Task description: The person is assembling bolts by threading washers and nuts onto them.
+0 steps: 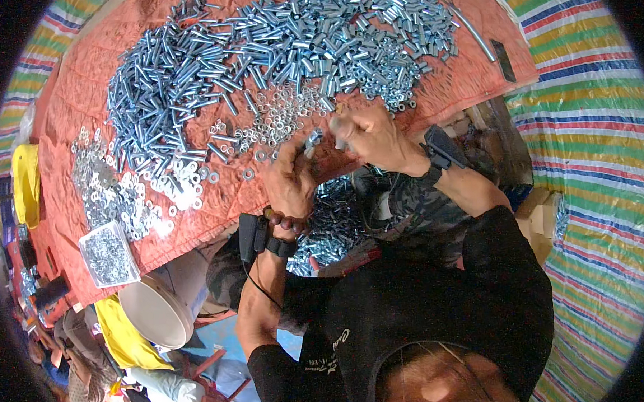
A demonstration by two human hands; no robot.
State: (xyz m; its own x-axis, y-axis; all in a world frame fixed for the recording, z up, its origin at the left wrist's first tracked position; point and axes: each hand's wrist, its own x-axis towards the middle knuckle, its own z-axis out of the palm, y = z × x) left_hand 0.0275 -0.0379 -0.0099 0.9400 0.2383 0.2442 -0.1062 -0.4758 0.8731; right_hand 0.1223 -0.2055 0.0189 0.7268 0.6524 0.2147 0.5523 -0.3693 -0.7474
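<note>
My left hand (290, 182) is closed, its thumb and fingers pinching a short silver hex-ended fastener (313, 138) that points up and to the right. Just right of it, my right hand (378, 139) has its fingers curled together, the fingertips looking grey. Whatever lies between them is too small to make out. Both hands are close together, apart from each other, over the near edge of a table with a red cloth (225, 198). Beyond them lies a patch of small ring washers (282, 113), with a heap of hex nuts (396, 90) to the right.
Silver metal rods and sleeves (166, 93) form a large heap at the back. Flat washers (131, 202) spread at left beside a white tub (109, 255) of small parts. A pale bucket (154, 312) stands below the edge. More fasteners (330, 229) lie in my lap area.
</note>
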